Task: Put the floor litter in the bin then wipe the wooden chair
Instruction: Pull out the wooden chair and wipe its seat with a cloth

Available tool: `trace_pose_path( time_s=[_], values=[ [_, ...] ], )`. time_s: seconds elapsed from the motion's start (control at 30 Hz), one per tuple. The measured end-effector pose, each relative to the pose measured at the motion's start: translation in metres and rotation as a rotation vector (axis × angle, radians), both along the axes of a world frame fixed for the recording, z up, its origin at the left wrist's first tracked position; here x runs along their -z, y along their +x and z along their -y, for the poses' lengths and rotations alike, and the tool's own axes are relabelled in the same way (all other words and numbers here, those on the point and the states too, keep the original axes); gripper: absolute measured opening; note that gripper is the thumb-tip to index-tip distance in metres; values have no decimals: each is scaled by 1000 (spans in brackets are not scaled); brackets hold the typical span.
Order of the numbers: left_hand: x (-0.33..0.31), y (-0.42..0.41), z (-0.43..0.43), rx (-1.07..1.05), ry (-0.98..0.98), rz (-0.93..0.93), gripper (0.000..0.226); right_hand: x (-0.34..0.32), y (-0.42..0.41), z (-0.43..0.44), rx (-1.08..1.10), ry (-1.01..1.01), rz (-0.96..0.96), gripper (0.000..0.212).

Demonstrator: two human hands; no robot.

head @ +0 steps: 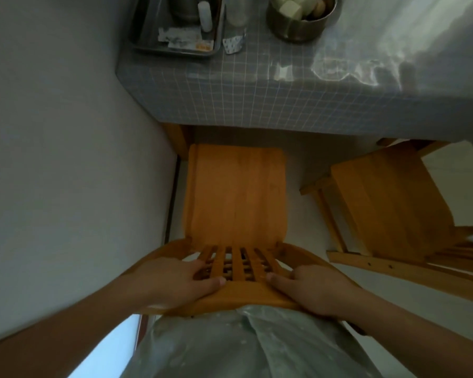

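A wooden chair (238,192) stands directly below me, its orange seat facing the table and its slatted backrest nearest my body. My left hand (175,282) grips the left part of the backrest's top rail, fingers curled over the slats. On the right part of the same rail sits my right hand (309,287), gripping it the same way. No cloth, litter or bin shows in view.
A table (257,105) with a blue checked cloth stands beyond the chair, carrying a metal tray (175,25) and a metal bowl (298,20). A second wooden chair (388,203) stands to the right. A white wall (66,159) runs close along the left.
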State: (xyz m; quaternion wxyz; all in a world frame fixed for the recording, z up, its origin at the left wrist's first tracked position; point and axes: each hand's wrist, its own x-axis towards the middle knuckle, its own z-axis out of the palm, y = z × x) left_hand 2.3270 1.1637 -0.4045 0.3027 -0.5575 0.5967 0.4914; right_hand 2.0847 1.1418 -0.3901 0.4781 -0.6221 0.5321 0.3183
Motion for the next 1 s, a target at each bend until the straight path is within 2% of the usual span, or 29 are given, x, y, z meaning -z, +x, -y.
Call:
trace_pose_path(
  time_s=[0.13,0.23,0.43,0.53,0.6,0.77,0.87,1.0],
  values=[
    [-7,-3,3,-64,-107,15,66,1,-4,6,-22,-108,35,56],
    [-13,-5,9,-80,-145,19,62,5,-8,10,-32,-179,27,62],
    [-20,-13,27,-67,-132,66,60,0,-16,31,-116,-263,24,60],
    [-21,-18,37,-82,-150,90,73,-10,-20,43,-385,-309,7,47],
    [-22,-21,41,-80,-176,81,81,-15,-27,51,-489,-331,2,47],
    [-34,-29,47,-99,-203,69,75,-32,-36,66,-797,-419,18,45],
    [-41,-31,61,-101,-213,48,68,-31,-40,85,-814,-466,-1,44],
    [-44,-31,91,-59,-250,57,70,-28,-38,112,-803,-518,-29,47]
  ],
)
